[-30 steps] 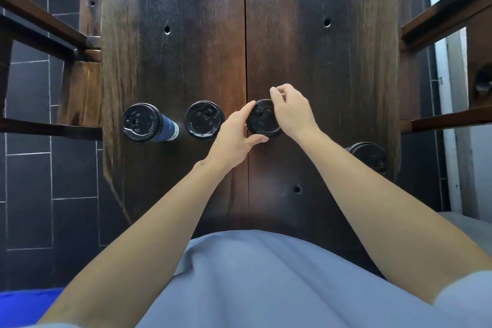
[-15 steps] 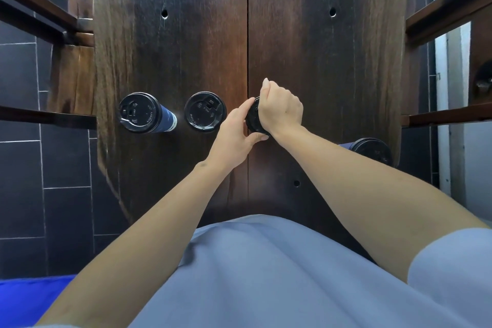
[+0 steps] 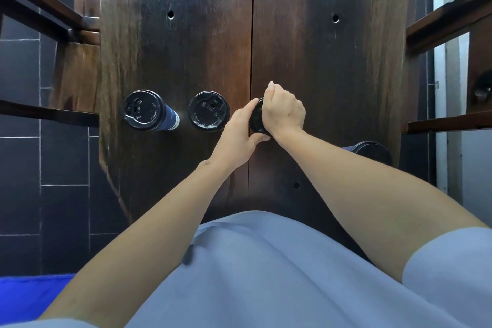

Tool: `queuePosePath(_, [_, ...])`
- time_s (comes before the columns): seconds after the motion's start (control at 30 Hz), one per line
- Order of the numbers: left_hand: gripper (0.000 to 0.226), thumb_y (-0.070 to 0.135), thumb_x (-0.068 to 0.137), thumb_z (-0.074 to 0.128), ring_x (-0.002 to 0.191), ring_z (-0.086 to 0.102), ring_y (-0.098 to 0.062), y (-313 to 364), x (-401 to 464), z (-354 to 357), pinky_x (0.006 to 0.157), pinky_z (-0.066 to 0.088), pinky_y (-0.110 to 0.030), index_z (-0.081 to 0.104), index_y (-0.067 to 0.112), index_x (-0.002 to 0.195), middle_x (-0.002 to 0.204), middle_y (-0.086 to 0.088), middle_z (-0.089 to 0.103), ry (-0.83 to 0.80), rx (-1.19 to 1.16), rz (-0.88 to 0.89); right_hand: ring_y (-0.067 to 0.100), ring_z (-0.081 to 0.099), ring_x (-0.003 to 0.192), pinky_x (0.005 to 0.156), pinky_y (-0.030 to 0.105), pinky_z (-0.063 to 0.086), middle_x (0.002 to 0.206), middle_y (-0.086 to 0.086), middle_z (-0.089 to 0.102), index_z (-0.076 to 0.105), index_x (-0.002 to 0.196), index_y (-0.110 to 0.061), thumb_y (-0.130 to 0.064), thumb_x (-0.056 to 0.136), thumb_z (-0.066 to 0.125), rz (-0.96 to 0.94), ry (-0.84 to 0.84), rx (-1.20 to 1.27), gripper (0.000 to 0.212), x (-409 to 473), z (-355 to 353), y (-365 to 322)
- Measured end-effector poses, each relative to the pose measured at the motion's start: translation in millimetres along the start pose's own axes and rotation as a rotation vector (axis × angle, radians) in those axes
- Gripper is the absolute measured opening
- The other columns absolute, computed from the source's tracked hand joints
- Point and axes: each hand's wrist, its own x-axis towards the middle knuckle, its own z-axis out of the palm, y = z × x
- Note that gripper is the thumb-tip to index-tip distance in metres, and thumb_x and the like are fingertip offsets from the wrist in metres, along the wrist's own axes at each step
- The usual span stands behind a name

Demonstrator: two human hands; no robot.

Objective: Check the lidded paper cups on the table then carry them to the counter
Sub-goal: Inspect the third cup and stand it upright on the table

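Both hands on third cup (image 3: 256,117) — left grip (image 3: 239,136) clasping side, right grip (image 3: 283,110) curled over lid.

Dark wood, black lids, navy cups, pale blue cloth.

The table (image 3: 306,61) is dark brown wood with streaked grain that warms to reddish orange near its middle seam. The left cup (image 3: 149,110) has a black lid and a navy blue wall with a white band at its foot; the middle cup (image 3: 209,111) shows only its black lid. The floor tiles (image 3: 64,208) are dark charcoal with pale grout lines. The person's garment (image 3: 266,274) is plain pale blue.
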Motion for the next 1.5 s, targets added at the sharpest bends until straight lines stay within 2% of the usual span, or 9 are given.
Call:
queuePosePath(0.17, [0.079, 0.010, 0.090, 0.078, 0.138, 0.051, -0.020, -8, 2, -1, 0.116, 0.044, -0.049, 0.037, 0.020, 0.157, 0.145, 0.005, 0.055, -0.011, -0.013, 0.026, 0.023, 0.064, 0.098, 0.092, 0.039, 0.047, 0.102, 0.003, 0.071, 0.066, 0.101, -0.016, -0.043, 0.110, 0.026, 0.088, -0.220, 0.352, 0.050, -1, -14, 20])
queuePosePath(0.27, [0.079, 0.011, 0.093, 0.073, 0.133, 0.055, -0.022, -3, 6, -7, 0.103, 0.055, -0.053, 0.032, 0.025, 0.159, 0.138, 0.008, 0.052, -0.071, -0.018, 0.011, 0.014, 0.063, 0.116, 0.108, 0.041, 0.048, 0.121, -0.002, 0.068, 0.063, 0.126, -0.020, -0.039, 0.109, 0.044, -0.018, -0.473, 0.667, 0.032, -7, -27, 50])
queuePosePath(0.37, [0.079, 0.013, 0.098, 0.069, 0.128, 0.061, -0.025, 17, 10, -20, 0.086, 0.064, -0.048, 0.025, 0.028, 0.162, 0.153, -0.001, 0.048, -0.192, -0.019, -0.017, 0.011, 0.053, 0.134, 0.115, 0.035, 0.044, 0.146, -0.003, 0.053, 0.037, 0.154, -0.024, -0.033, 0.097, 0.067, -0.075, -0.622, 0.732, 0.065, -15, -43, 74])
queuePosePath(0.6, [0.068, 0.013, 0.097, 0.071, 0.128, 0.061, -0.028, 68, -10, -60, 0.080, 0.065, -0.052, 0.038, 0.028, 0.155, 0.143, -0.002, 0.052, -0.326, -0.182, -0.097, 0.011, 0.050, 0.136, 0.099, 0.017, 0.048, 0.153, -0.007, 0.050, 0.032, 0.157, -0.028, -0.022, 0.087, 0.082, -0.231, -0.595, 0.664, 0.087, -39, -105, 68])
queuePosePath(0.77, [0.056, 0.027, 0.095, 0.074, 0.110, 0.074, -0.025, 87, -47, -91, 0.081, 0.065, -0.056, 0.046, 0.020, 0.144, 0.131, -0.007, 0.063, -0.291, -0.285, -0.071, 0.010, 0.059, 0.126, 0.093, 0.019, 0.054, 0.139, -0.008, 0.061, 0.049, 0.144, -0.026, -0.051, 0.078, 0.075, -0.262, -0.478, 0.698, 0.075, -67, -135, 38])
queuePosePath(0.97, [0.065, 0.031, 0.091, 0.078, 0.111, 0.070, -0.019, 89, -91, -113, 0.083, 0.065, -0.048, 0.045, 0.025, 0.147, 0.132, 0.000, 0.059, -0.178, -0.245, 0.107, 0.024, 0.068, 0.117, 0.104, 0.046, 0.054, 0.127, 0.005, 0.070, 0.059, 0.136, -0.016, -0.053, 0.079, 0.068, -0.275, -0.445, 0.823, 0.068, -115, -152, 12])
queuePosePath(1.17, [0.085, 0.017, 0.094, 0.077, 0.121, 0.063, -0.005, 92, -128, -140, 0.100, 0.053, -0.023, 0.031, 0.051, 0.157, 0.146, 0.012, 0.052, -0.388, -0.091, 0.375, 0.047, 0.066, 0.113, 0.104, 0.070, 0.045, 0.120, 0.020, 0.071, 0.064, 0.128, -0.012, -0.040, 0.085, 0.071, -0.293, -0.518, 0.847, 0.051, -153, -164, -3])
queuePosePath(1.37, [0.063, 0.023, 0.086, 0.081, 0.112, 0.061, -0.003, 107, -155, -149, 0.066, 0.049, -0.008, 0.058, 0.060, 0.132, 0.132, 0.021, 0.051, -0.422, 0.066, 0.387, 0.036, 0.071, 0.108, 0.101, 0.059, 0.051, 0.117, 0.012, 0.074, 0.065, 0.127, -0.015, -0.035, 0.085, 0.072, -0.336, -0.556, 0.764, 0.047, -175, -173, -10])
queuePosePath(1.5, [0.055, 0.025, 0.083, 0.083, 0.111, 0.064, -0.006, 97, -164, -139, 0.087, 0.057, -0.023, 0.064, 0.058, 0.122, 0.129, 0.019, 0.055, -0.322, 0.025, 0.386, 0.017, 0.073, 0.108, 0.098, 0.047, 0.057, 0.117, -0.005, 0.075, 0.064, 0.130, -0.032, -0.044, 0.085, 0.072, -0.385, -0.557, 0.587, 0.048, -176, -183, -3])
